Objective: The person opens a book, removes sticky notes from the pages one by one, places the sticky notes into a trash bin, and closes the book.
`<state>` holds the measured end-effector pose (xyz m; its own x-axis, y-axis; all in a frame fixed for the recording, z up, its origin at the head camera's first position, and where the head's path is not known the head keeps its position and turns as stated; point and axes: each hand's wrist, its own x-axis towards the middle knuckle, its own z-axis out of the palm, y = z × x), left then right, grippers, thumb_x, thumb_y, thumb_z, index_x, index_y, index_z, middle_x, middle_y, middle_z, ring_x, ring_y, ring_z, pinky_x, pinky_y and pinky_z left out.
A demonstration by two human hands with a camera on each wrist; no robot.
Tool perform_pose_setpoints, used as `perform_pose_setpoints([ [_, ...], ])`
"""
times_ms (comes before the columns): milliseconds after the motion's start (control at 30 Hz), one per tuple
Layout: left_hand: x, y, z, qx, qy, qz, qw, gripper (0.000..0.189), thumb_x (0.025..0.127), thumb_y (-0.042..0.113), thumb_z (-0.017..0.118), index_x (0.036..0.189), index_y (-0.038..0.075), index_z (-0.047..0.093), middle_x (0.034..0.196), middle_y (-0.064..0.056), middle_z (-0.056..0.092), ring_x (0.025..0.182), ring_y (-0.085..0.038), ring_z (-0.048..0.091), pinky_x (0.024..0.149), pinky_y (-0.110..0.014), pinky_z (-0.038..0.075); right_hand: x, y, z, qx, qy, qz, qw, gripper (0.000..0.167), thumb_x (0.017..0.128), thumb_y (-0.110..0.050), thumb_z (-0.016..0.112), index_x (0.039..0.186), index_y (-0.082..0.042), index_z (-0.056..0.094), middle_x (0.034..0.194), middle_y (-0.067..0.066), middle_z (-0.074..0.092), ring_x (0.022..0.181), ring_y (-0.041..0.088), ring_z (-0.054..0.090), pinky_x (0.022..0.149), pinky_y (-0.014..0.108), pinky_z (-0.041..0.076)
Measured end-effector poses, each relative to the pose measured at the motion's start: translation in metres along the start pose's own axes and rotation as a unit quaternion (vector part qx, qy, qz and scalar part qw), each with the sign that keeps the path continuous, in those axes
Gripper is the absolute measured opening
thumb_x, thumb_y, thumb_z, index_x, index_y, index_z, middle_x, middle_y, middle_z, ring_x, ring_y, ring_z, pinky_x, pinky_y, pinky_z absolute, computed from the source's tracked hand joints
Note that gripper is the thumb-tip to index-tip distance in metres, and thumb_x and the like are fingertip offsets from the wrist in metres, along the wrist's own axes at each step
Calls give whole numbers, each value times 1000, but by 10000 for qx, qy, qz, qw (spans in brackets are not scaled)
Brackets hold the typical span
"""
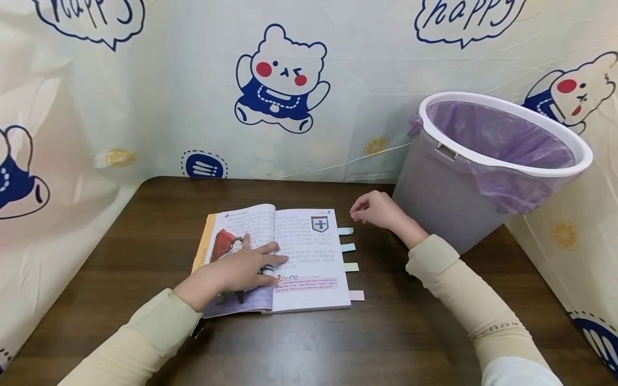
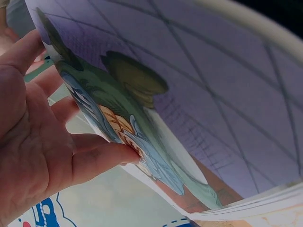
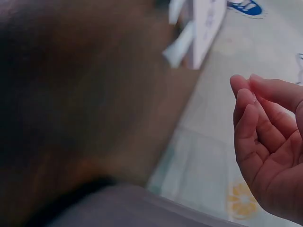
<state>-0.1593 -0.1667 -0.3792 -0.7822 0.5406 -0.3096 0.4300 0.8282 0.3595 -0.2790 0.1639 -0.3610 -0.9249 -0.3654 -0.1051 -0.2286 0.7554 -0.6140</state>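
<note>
An open book (image 1: 309, 230) lies on the table with a picture on its left page and printed text on the right. My left hand (image 1: 243, 268) rests on it with fingers spread, across the picture and over the middle fold. In the left wrist view, the thumb touches the illustrated page (image 2: 189, 94). Several coloured tabs stick out from the book's right edge, among them a pink tab (image 1: 357, 295) and a green tab (image 1: 351, 267). Just beyond the top tab, my right hand (image 1: 379, 209) hovers with curled fingers, thumb tip meeting index fingertip; nothing shows between them.
A grey bin (image 1: 434, 187) with a white rim and a purple liner (image 1: 502, 128) stands at the right, close behind my right hand. Behind the brown table (image 1: 145, 225) hangs a pale curtain (image 1: 193, 80) printed with cartoon bears.
</note>
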Motion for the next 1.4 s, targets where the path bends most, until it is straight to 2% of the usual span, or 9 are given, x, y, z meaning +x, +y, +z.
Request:
perform_pose_setpoints([
  [133,0,1,0,-12,-25,-24,10000,55,99,39,68,150,22,56,162,-16,36,141,-70,6,106,-80,20,6,8,14,-63,-78,138,9999,13,96,-11,73,104,-2,77,92,11,74,80,29,67,70,35,54],
  [300,1,2,1,-16,-11,-12,10000,55,99,39,68,150,22,56,163,-16,35,141,-70,6,106,-80,22,10,11,29,-272,-235,165,9992,23,94,-12,75,114,-1,74,103,11,73,87,25,67,80,39,56],
  [400,0,3,1,-58,-22,-35,10000,55,99,39,68,150,22,56,163,-16,35,140,-71,5,103,-80,25,11,13,35,-309,-289,183,9989,24,94,-12,76,115,-1,74,106,11,73,90,24,66,82,39,55],
  [533,-1,4,-2,-87,-89,-112,9999,56,98,40,69,150,22,56,163,-15,35,140,-71,5,100,-80,30,11,15,40,-230,-304,149,9992,20,94,-11,76,112,-2,75,104,10,73,85,23,65,78,37,55],
  [667,-1,4,-7,15,-100,-93,9999,59,98,41,69,150,19,55,163,-14,35,140,-71,7,102,-78,31,11,14,41,-270,-301,119,9991,18,94,-12,75,110,-2,76,101,9,73,83,21,63,76,36,54],
  [833,-1,5,-13,-57,-171,-205,9996,62,97,41,70,152,16,53,167,-12,26,140,-70,7,101,-76,35,11,14,41,-431,-347,147,9984,17,94,-13,75,108,-3,77,100,8,72,85,22,61,77,36,52],
  [1067,-3,5,-15,-187,-238,-316,9990,65,97,42,70,153,15,51,168,-13,21,142,-68,6,98,-75,38,11,11,41,-506,-355,153,9980,10,95,-14,75,93,-5,78,88,5,71,78,21,56,70,33,47],
  [1200,-4,-1,-15,-222,-20,-246,9995,61,99,40,69,152,14,53,167,-17,22,143,-66,10,101,-74,37,12,11,40,-404,-288,81,9987,10,94,-14,75,88,-6,77,83,4,69,74,20,54,67,32,44],
  [1400,-4,-13,-14,-352,597,-102,9975,55,97,30,73,145,6,59,160,-21,36,140,-62,28,108,-67,34,11,9,36,-248,-236,52,9994,14,94,-17,76,86,-6,76,79,3,64,70,19,50,64,31,41],
])
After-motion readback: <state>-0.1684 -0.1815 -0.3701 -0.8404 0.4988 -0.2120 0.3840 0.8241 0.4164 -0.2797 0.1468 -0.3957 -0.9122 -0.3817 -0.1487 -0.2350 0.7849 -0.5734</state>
